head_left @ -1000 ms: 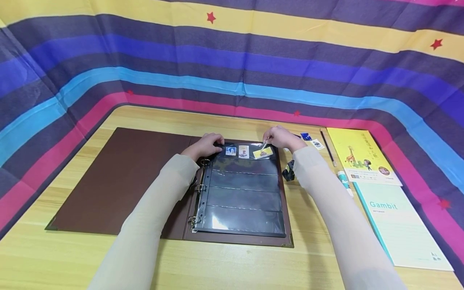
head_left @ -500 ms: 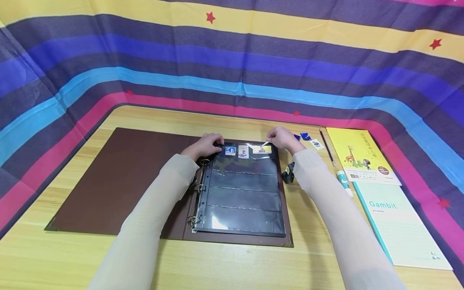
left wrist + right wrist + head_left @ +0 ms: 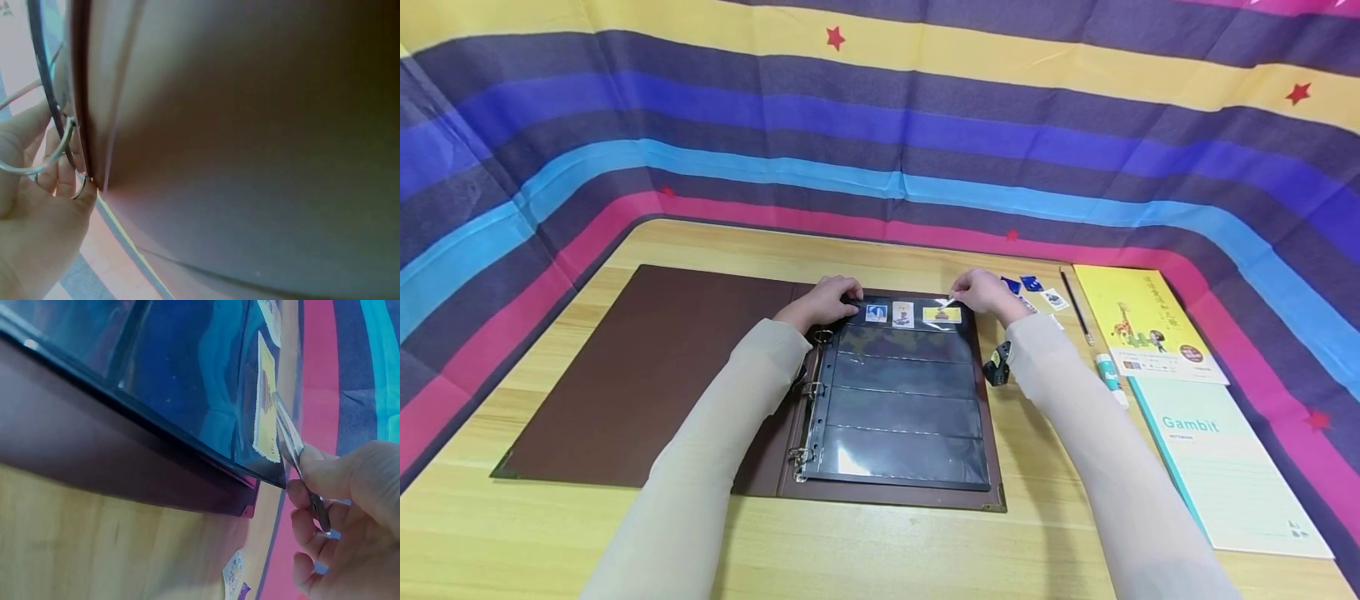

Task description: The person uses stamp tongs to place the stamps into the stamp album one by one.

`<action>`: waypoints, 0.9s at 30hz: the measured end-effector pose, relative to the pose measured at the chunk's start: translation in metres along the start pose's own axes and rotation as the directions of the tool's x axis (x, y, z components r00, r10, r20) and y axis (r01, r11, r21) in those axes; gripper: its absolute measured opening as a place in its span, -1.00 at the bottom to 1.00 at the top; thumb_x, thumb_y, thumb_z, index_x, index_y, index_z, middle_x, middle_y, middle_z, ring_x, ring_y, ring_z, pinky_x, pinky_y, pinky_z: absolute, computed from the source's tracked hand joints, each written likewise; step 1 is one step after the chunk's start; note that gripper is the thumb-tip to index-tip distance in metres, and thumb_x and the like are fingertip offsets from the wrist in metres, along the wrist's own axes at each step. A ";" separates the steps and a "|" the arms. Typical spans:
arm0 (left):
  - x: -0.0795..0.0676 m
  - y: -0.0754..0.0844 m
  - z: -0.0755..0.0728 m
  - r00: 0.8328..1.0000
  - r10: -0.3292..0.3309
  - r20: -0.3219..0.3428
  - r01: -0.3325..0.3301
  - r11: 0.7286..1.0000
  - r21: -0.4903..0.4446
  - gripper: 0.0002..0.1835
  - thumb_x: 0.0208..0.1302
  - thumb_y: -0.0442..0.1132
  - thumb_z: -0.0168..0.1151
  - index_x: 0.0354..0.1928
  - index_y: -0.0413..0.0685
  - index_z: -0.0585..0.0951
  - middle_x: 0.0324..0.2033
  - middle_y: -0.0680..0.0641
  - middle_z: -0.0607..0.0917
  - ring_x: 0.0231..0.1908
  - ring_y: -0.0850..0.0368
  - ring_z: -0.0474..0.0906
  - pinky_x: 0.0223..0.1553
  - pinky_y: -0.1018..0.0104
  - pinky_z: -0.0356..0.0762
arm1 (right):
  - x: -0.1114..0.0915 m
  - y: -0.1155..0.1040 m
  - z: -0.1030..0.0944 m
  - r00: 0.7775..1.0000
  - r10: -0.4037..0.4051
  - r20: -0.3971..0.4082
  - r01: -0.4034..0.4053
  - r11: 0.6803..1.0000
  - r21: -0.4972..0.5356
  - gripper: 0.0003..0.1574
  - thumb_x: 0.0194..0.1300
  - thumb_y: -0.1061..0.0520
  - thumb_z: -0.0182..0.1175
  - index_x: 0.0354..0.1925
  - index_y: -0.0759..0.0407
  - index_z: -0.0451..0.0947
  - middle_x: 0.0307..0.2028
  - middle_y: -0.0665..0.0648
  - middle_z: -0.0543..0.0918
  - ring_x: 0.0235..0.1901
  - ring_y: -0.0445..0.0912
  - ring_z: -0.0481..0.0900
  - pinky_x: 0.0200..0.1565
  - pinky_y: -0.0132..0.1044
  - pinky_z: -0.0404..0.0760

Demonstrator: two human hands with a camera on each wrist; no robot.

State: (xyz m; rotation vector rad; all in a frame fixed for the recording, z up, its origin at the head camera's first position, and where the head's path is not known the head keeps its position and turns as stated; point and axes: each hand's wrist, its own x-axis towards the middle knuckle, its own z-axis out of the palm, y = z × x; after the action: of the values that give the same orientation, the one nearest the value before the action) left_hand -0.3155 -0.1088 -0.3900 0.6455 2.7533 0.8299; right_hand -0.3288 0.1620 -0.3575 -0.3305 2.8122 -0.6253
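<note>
An album page [image 3: 906,375] with clear pockets lies in the open brown ring binder [image 3: 700,367]. My left hand [image 3: 829,301] holds the page's top left corner; in the left wrist view its fingers are beside the metal rings [image 3: 47,165]. With thumb and fingers, my right hand [image 3: 982,292] pinches metal tweezers [image 3: 290,434]. Their tips are right at a yellow stamp [image 3: 942,315], which sits level in the top pocket row. Left of it in that row are a blue stamp [image 3: 876,313] and a white stamp [image 3: 903,314] with a picture.
Several loose stamps [image 3: 1054,298] lie on the table beyond my right wrist. A pencil [image 3: 1077,306], a glue stick [image 3: 1110,377], a yellow book [image 3: 1150,325] and a Gambit notebook [image 3: 1225,462] lie at the right. Striped cloth [image 3: 880,150] hangs around the table.
The yellow stamp has turned from tilted to level in the top row. My right hand has shifted slightly right and down with the tweezers; my left hand has stayed in place.
</note>
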 end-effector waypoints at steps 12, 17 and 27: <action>-0.004 0.005 -0.001 1.000 -0.018 0.012 0.017 0.996 0.092 -0.68 0.10 -0.20 0.06 -0.08 -0.11 0.41 -0.17 -0.08 0.36 -0.10 0.04 0.20 -0.09 0.18 0.16 | -0.013 -0.001 -0.015 0.980 -0.075 -0.186 0.049 0.989 -0.140 -0.82 0.15 0.13 0.00 -0.28 0.06 0.51 -0.29 0.06 0.54 -0.28 -0.05 0.43 -0.18 -0.07 0.20; -0.014 0.007 -0.008 0.998 0.048 -0.047 -0.042 0.992 0.120 -0.66 0.08 -0.20 0.08 -0.08 -0.14 0.42 -0.17 -0.07 0.39 -0.11 0.06 0.27 -0.10 0.19 0.21 | -0.027 0.007 -0.022 0.969 -0.118 -0.218 0.099 0.990 -0.096 -0.83 0.14 0.18 0.00 -0.30 0.16 0.50 -0.33 0.15 0.54 -0.33 -0.02 0.44 -0.28 -0.12 0.32; -0.045 0.007 -0.008 0.990 0.135 -0.027 -0.133 0.989 0.065 -0.72 0.11 -0.17 0.05 -0.16 -0.15 0.47 -0.29 -0.01 0.46 -0.27 0.16 0.37 -0.23 0.26 0.32 | -0.058 0.050 -0.029 0.973 -0.157 -0.172 0.161 0.987 0.013 -0.86 0.19 0.28 -0.13 -0.26 0.27 0.33 -0.41 0.24 0.46 -0.46 -0.01 0.39 -0.44 -0.18 0.32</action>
State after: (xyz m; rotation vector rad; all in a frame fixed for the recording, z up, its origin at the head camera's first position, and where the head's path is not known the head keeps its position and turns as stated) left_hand -0.2754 -0.1285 -0.3768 0.8451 2.7991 0.7894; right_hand -0.2903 0.2329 -0.3432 -0.5251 2.9574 -0.7588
